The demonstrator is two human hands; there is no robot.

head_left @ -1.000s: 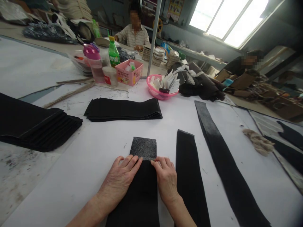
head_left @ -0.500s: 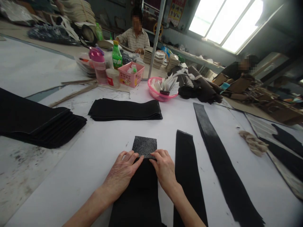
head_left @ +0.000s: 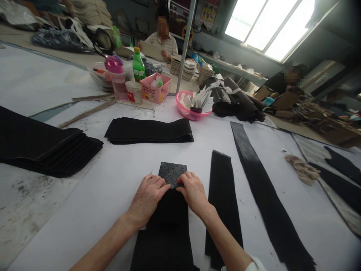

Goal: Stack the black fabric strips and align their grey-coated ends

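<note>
A black fabric strip (head_left: 166, 229) lies lengthwise on the white table (head_left: 98, 195) in front of me. A rougher grey strip (head_left: 172, 172) shows beyond its far end. My left hand (head_left: 148, 197) and my right hand (head_left: 193, 192) rest side by side on that end, fingers curled and pressing the black edge onto the grey piece. Nothing is lifted off the table. To the right lie a second black strip (head_left: 222, 195) and a long grey-black strip (head_left: 262, 192).
A stack of black strips (head_left: 148, 130) lies ahead and a bigger pile (head_left: 42, 148) at the left. Behind are a pink bowl (head_left: 191, 107), a pink box (head_left: 156, 88), a green bottle (head_left: 138, 66) and a pink-lidded jug (head_left: 116, 77). A beige rag (head_left: 303, 169) lies right. Two people sit beyond.
Both hands have slid forward along the black strip, so less of the grey piece shows. My fingers have curled tighter at the edge. The view shifted slightly.
</note>
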